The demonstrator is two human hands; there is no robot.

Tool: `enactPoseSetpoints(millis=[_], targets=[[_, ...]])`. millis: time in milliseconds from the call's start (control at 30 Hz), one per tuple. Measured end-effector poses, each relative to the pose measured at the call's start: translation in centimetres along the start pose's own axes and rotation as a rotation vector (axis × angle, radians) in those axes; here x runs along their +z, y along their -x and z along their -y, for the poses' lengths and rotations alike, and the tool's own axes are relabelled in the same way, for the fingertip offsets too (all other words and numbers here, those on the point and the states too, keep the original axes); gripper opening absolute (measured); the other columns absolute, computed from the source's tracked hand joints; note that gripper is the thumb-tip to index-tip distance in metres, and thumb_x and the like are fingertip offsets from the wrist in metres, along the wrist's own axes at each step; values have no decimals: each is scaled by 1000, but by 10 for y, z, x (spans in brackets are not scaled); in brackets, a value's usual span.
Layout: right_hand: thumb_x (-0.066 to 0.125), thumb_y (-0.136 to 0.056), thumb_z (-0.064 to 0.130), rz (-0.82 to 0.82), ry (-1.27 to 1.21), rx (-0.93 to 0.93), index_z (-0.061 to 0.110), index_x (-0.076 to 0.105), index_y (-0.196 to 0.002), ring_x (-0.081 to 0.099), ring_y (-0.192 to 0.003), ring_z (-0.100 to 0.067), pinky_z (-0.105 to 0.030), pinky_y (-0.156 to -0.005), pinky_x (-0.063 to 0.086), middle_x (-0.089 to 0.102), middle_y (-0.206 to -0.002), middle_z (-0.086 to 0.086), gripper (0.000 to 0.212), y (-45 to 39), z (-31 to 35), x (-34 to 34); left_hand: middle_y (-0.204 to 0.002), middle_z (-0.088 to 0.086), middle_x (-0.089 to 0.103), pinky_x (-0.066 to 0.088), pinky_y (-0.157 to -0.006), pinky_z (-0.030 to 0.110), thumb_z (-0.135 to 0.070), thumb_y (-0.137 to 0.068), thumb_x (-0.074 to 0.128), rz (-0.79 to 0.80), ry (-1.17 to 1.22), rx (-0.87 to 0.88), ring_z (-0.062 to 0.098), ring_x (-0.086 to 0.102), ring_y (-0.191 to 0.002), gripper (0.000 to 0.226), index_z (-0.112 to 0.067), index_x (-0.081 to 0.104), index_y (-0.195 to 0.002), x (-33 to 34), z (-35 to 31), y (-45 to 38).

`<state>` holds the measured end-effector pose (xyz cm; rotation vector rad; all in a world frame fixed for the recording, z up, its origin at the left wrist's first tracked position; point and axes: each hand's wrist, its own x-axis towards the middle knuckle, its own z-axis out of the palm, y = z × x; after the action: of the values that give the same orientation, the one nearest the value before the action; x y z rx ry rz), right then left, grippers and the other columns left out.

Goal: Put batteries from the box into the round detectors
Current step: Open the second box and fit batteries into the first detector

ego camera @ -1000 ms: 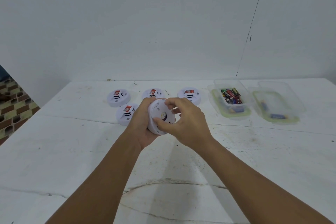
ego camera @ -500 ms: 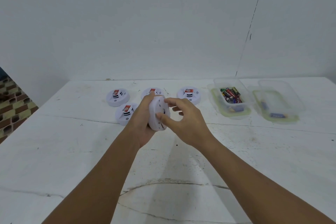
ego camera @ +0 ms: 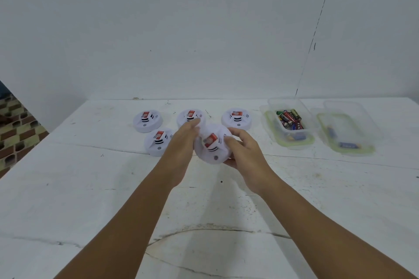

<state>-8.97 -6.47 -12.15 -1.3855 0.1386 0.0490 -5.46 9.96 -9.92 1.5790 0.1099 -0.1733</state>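
Head view: the round white plastic detector (ego camera: pixel 212 146) in the person's hands has turned over since half a second ago. Then it stood on edge with its back toward the right hand; now its domed face with the red label looks up at the camera and its flat disc lies roughly level, tipped a little toward the person. It sits above the table, just in front of the row of detectors. The left hand (ego camera: pixel 181 142) lies along its left rim with fingers fairly straight, touching it. The right hand (ego camera: pixel 244 154) curls fingers and thumb around the right and under side, gripping it.

4 more white round detectors rest face up on the table: 1 at far left (ego camera: pixel 147 120), 1 nearer the person (ego camera: pixel 157 141), 1 behind the left hand (ego camera: pixel 190 115) and 1 to the right (ego camera: pixel 236 118).

A clear plastic box (ego camera: pixel 288 120) with loose mixed batteries (ego camera: pixel 289 119) stands on its green-rimmed lid, well right of the hands. A 2nd clear box (ego camera: pixel 347 129) beside it holds a few more.

The scuffed, cracked white table (ego camera: pixel 90 188) meets a plain white wall (ego camera: pixel 181 29); patterned floor tiles (ego camera: pixel 15 129) show at far left.
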Motion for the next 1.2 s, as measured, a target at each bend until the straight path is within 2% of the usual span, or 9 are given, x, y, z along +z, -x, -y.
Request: enactPoseSetpoints(millis=[100, 233, 467, 633, 767, 833, 900, 967, 1200], targets=[[52, -104, 14, -40, -109, 62, 23, 67, -123, 74, -107, -26, -38, -86, 63, 79, -109, -1, 26, -2, -3, -7, -129, -2, 67, 52, -107, 42, -34, -103, 57, -23, -147, -17, 21, 65, -118, 37, -28, 58, -140, -15, 10, -2], [49, -106, 13, -22, -130, 81, 22, 66, -126, 74, -107, -25, -37, -84, 62, 79, -111, 0, 28, -2, -8, -10, -120, 4, 74, 60, -95, 36, -26, -103, 63, 106, -90, -95, 24, 71, -107, 27, -19, 66, -128, -16, 14, 3], [50, -106, 11, 126, 92, 34, 37, 57, -135, 74, -106, -14, -30, -87, 61, 73, -123, 5, 40, 3, -12, -15, -125, -2, 73, 57, -99, 32, -25, -105, 59, 102, -30, 0, 17, 69, -116, 32, -22, 62, -136, -14, 23, 6], [49, -103, 0, 165, 107, 17, 28, 53, -144, 65, -125, -22, -40, -101, 57, 67, -135, -2, 49, 6, -28, -23, -119, -13, 73, 55, -97, 28, -35, -106, 56, 100, -214, 103, 8, 66, -114, 29, -30, 62, -134, -12, 40, 13], [50, -97, 19, 159, 414, -39, 46, 45, -149, 54, -135, -10, -45, -114, 46, 59, -144, 16, 59, 11, -31, -24, -125, -18, 70, 52, -100, 22, -38, -108, 51, 73, -339, 207, -1, 64, -116, 32, -31, 62, -137, -14, 56, 15], [54, -91, 33, 165, 542, -67, 38, 23, -163, 44, -144, -6, -44, -119, 41, 45, -158, 17, 78, 14, -33, -22, -128, -21, 69, 49, -99, 14, -37, -109, 48, 54, -370, 238, -4, 62, -118, 33, -32, 62, -138, -14, 62, 18], [58, -94, 33, 164, 602, -94, 32, 10, -166, 44, -143, -4, -39, -117, 43, 40, -161, 14, 87, 16, -36, -21, -129, -23, 68, 46, -95, 6, -37, -110, 47, 29, -388, 259, -9, 59, -119, 34, -33, 61, -140, -14, 66, 18], [60, -95, 31, 146, 627, -113, 30, 7, -167, 48, -139, -3, -35, -115, 46, 43, -159, 11, 89, 17, -38, -22, -130, -22, 68, 43, -92, 2, -37, -110, 46, 12, -399, 275, -11, 58, -119, 35, -32, 61, -141, -12, 67, 18], [70, -83, 50, 134, 677, -137, 35, 12, -165, 54, -134, -5, -37, -110, 51, 49, -155, 14, 102, 12, -44, -22, -133, -18, 67, 43, -93, 2, -35, -110, 47, -4, -398, 306, -8, 58, -121, 38, -27, 59, -144, -12, 73, 21]])
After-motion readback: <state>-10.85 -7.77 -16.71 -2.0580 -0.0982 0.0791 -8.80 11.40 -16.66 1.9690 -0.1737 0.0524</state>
